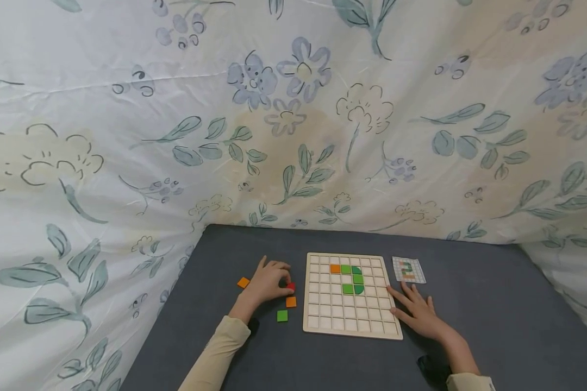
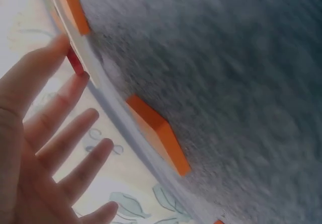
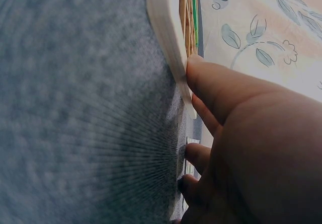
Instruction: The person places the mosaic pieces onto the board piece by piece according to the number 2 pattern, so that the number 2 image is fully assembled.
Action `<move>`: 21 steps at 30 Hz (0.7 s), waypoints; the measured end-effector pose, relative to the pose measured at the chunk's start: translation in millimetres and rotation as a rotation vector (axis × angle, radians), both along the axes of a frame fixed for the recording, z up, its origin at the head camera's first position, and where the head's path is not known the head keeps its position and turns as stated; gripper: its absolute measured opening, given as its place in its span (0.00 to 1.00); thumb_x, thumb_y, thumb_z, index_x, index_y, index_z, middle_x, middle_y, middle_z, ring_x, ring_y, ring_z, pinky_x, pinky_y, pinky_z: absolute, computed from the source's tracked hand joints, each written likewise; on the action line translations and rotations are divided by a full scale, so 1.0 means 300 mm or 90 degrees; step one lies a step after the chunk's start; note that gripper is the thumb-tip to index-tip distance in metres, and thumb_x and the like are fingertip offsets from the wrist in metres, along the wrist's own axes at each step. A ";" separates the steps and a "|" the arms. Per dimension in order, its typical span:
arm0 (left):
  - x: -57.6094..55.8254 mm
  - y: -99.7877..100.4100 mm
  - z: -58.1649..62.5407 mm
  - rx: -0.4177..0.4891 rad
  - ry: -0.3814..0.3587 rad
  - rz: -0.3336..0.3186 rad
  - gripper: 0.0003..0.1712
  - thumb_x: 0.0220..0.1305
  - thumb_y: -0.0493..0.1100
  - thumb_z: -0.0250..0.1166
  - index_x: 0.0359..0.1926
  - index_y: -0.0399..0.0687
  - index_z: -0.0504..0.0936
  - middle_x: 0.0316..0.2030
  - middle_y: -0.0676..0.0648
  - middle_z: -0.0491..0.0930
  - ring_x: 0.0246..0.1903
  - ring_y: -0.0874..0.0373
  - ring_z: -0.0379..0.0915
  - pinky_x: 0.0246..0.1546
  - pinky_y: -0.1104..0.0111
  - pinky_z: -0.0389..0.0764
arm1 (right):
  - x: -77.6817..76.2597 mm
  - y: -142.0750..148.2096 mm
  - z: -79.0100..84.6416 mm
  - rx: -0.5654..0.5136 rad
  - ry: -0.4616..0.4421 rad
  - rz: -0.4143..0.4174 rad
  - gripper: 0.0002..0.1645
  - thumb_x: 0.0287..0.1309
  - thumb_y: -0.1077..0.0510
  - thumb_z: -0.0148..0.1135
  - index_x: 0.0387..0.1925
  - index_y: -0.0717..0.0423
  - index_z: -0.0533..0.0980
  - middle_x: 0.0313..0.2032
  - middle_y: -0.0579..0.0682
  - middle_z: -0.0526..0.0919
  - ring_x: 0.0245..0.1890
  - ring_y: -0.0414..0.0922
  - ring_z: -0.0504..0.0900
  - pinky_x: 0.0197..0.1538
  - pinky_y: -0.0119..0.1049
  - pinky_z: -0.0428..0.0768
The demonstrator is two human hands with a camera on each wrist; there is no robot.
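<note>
My left hand (image 1: pixel 266 281) pinches a small red tile (image 2: pixel 75 62) between thumb and index finger, left of the wooden grid board (image 1: pixel 323 310); its other fingers are spread. Close by on the table lie an orange tile (image 1: pixel 291 302), a green square tile (image 1: pixel 282 316) and, behind the wrist, another orange tile (image 1: pixel 243 282). My right hand (image 1: pixel 420 316) rests at the board's right edge with fingers extended, thumb on the rim (image 3: pixel 168 38). Set in the board's upper middle are an orange tile (image 1: pixel 335 269), several green squares (image 1: pixel 357 279) and dark green rounded pieces (image 1: pixel 359 290).
A small printed card (image 1: pixel 406 266) with a gridded coloured figure lies right of the board, beyond the right fingertips. The dark grey table (image 1: pixel 254 239) ends at a floral cloth (image 1: pixel 298 136) hung behind and along the sides.
</note>
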State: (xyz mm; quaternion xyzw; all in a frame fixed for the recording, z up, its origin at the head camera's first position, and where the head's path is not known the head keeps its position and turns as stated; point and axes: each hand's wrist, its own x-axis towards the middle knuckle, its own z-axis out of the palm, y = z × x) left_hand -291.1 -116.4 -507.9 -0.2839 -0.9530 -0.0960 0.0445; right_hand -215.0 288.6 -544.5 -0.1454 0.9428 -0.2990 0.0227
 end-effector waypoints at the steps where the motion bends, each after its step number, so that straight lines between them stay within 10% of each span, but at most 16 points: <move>1: 0.001 0.004 0.002 0.001 0.002 0.000 0.12 0.50 0.60 0.69 0.28 0.60 0.82 0.55 0.52 0.75 0.57 0.50 0.67 0.65 0.40 0.50 | -0.001 0.000 0.000 0.001 -0.001 0.000 0.35 0.62 0.46 0.54 0.67 0.54 0.61 0.67 0.72 0.48 0.65 0.75 0.40 0.53 0.78 0.33; 21: 0.007 0.140 0.018 0.018 0.012 0.012 0.13 0.50 0.61 0.68 0.28 0.61 0.82 0.56 0.52 0.74 0.57 0.52 0.67 0.65 0.42 0.51 | -0.004 0.002 0.001 -0.011 -0.002 0.012 0.35 0.62 0.47 0.54 0.67 0.54 0.60 0.67 0.72 0.47 0.64 0.76 0.39 0.53 0.79 0.32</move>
